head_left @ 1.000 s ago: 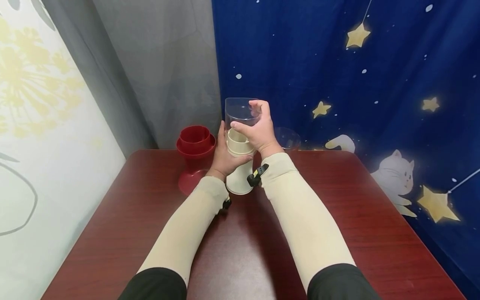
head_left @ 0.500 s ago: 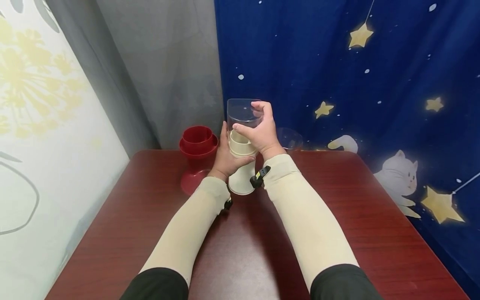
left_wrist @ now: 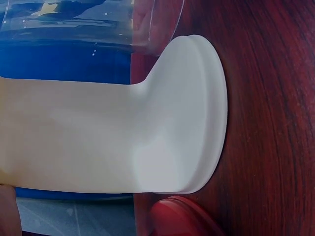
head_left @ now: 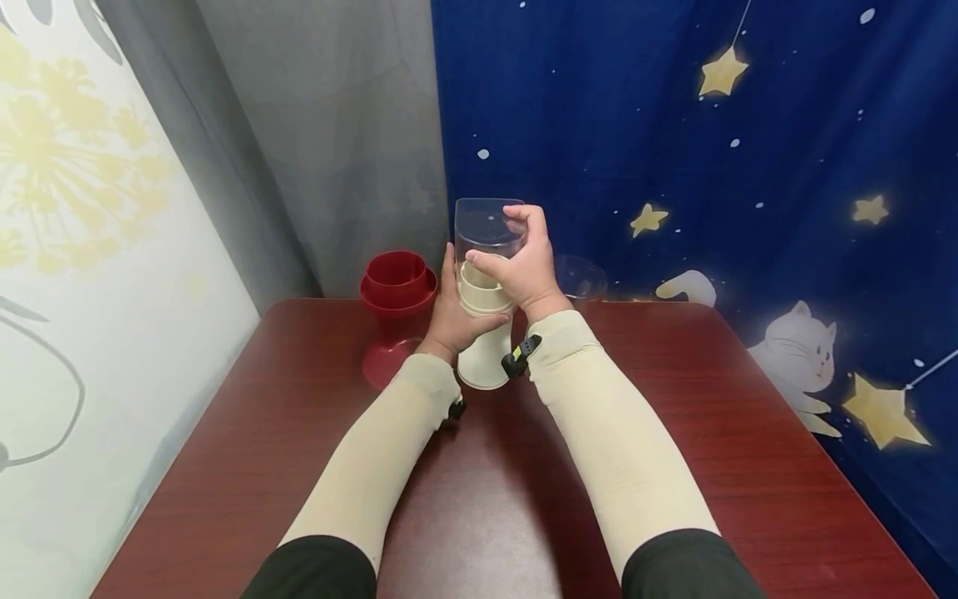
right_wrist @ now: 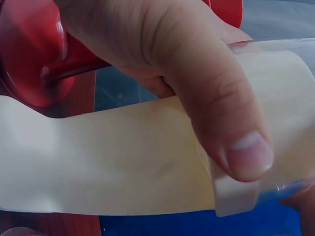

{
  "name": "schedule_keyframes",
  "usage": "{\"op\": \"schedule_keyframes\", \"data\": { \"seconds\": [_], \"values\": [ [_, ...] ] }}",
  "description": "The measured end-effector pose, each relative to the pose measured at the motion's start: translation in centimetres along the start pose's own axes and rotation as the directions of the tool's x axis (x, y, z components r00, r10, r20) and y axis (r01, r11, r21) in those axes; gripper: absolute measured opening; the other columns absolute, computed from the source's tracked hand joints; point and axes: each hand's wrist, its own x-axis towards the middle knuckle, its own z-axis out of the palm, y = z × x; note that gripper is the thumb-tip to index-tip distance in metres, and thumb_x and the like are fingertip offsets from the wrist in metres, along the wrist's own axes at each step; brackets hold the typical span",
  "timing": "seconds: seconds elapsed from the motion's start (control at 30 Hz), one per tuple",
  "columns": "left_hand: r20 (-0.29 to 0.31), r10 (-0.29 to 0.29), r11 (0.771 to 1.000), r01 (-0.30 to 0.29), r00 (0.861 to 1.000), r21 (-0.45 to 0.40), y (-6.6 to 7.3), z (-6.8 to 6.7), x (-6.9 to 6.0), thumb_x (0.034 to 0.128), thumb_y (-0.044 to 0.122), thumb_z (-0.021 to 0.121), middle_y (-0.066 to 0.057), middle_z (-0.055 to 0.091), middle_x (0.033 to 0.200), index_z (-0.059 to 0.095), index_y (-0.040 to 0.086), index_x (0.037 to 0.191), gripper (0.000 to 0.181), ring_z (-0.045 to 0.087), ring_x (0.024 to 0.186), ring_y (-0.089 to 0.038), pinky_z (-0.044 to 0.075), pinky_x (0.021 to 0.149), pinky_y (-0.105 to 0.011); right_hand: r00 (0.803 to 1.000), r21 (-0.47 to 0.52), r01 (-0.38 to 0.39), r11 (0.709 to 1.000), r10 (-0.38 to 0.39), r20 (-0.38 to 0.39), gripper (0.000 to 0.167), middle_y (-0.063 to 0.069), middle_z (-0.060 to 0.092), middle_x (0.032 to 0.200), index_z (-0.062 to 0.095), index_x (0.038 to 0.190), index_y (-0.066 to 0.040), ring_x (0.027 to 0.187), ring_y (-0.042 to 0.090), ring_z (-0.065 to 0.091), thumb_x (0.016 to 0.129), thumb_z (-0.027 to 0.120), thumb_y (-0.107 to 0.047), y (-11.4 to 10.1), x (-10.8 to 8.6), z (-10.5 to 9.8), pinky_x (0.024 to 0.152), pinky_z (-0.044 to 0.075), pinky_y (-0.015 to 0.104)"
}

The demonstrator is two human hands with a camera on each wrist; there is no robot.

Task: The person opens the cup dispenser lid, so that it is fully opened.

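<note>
A cream stand [head_left: 484, 359] with a flared base stands upright near the table's back edge. My left hand [head_left: 458, 320] grips its upper part, the thumb across the front just below the rim. A clear cylinder [head_left: 479, 223] sits over the cream inner ring [head_left: 479, 279]; my right hand [head_left: 527, 262] holds it from the right with curled fingers and thumb. In the right wrist view the left thumb [right_wrist: 231, 118] presses near the cream rim [right_wrist: 236, 194]. The left wrist view shows the stand's base [left_wrist: 182, 118] resting on the table.
Left of the cream stand is a red stand [head_left: 397, 291] of similar shape. Another clear container [head_left: 580, 279] stands at the back right, behind my right wrist. Curtains hang behind the table [head_left: 644, 399], and a pale patterned surface [head_left: 150, 274] lies to the left.
The whole head view has shifted slightly, with things appearing a little further right. Both hands keep their hold on the stand and clear cylinder.
</note>
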Motion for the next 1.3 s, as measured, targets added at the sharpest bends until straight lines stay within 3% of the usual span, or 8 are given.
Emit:
{"op": "schedule_keyframes", "data": {
  "seconds": [0.3, 0.57, 0.77, 1.07, 1.3],
  "values": [
    [0.004, -0.015, 1.000, 0.015, 1.000, 0.027, 0.1, 0.0, 0.1, 0.0661, 0.030, 0.099, -0.007, 0.035, 0.168, -0.003, 0.035, 0.170, 0.146, 0.045, 0.146, -0.028, 0.046, 0.118, -0.045, 0.999, -0.028, -0.046, 0.999, 0.047, 0.026, 0.084, 0.013, 0.057, 0.142, 0.047, 0.139, -0.010, 0.133, 0.025, 0.055, 0.071, 0.096, -0.017, -0.2, 0.7, -0.2, 0.109, 0.050, 0.038],
    [-0.016, 0.013, 1.000, -0.012, 1.000, 0.023, 0.0, 0.4, 0.3, 0.0657, 0.029, 0.100, -0.013, 0.040, 0.164, 0.001, 0.030, 0.170, 0.144, 0.047, 0.144, -0.029, 0.047, 0.117, -0.044, 0.997, 0.016, -0.065, 0.998, 0.065, 0.038, 0.082, 0.014, 0.056, 0.141, 0.047, 0.137, -0.008, 0.133, 0.026, 0.056, 0.071, 0.094, -0.013, -0.3, 1.1, -0.7, 0.112, 0.050, 0.038],
    [-0.015, 0.000, 1.000, 0.000, 1.000, 0.023, 0.1, 0.5, 0.2, 0.0661, 0.032, 0.099, -0.013, 0.039, 0.164, 0.002, 0.031, 0.170, 0.142, 0.047, 0.143, -0.030, 0.047, 0.117, -0.045, 0.996, 0.049, -0.081, 0.995, 0.079, 0.042, 0.079, 0.016, 0.056, 0.142, 0.047, 0.138, -0.006, 0.134, 0.029, 0.055, 0.074, 0.093, -0.012, -0.3, 1.4, -1.0, 0.113, 0.050, 0.042],
    [-0.009, -0.011, 1.000, 0.011, 1.000, 0.021, 0.1, 0.3, 0.1, 0.0654, 0.032, 0.099, -0.012, 0.039, 0.164, 0.001, 0.026, 0.170, 0.144, 0.046, 0.144, -0.029, 0.047, 0.118, -0.045, 0.998, 0.052, -0.051, 0.997, 0.049, 0.040, 0.079, 0.021, 0.061, 0.138, 0.048, 0.136, -0.006, 0.128, 0.029, 0.060, 0.072, 0.094, -0.010, -0.2, 1.1, -0.9, 0.107, 0.054, 0.041],
    [0.000, -0.013, 1.000, 0.013, 1.000, 0.009, 0.1, 0.3, 0.0, 0.0658, 0.029, 0.100, -0.010, 0.036, 0.166, -0.002, 0.032, 0.170, 0.145, 0.044, 0.146, -0.027, 0.045, 0.119, -0.043, 0.999, 0.029, -0.014, 0.999, 0.013, 0.032, 0.080, 0.017, 0.060, 0.139, 0.049, 0.134, -0.006, 0.123, 0.028, 0.062, 0.069, 0.095, -0.009, -0.2, 0.9, -0.8, 0.105, 0.055, 0.036]
  ]
}}
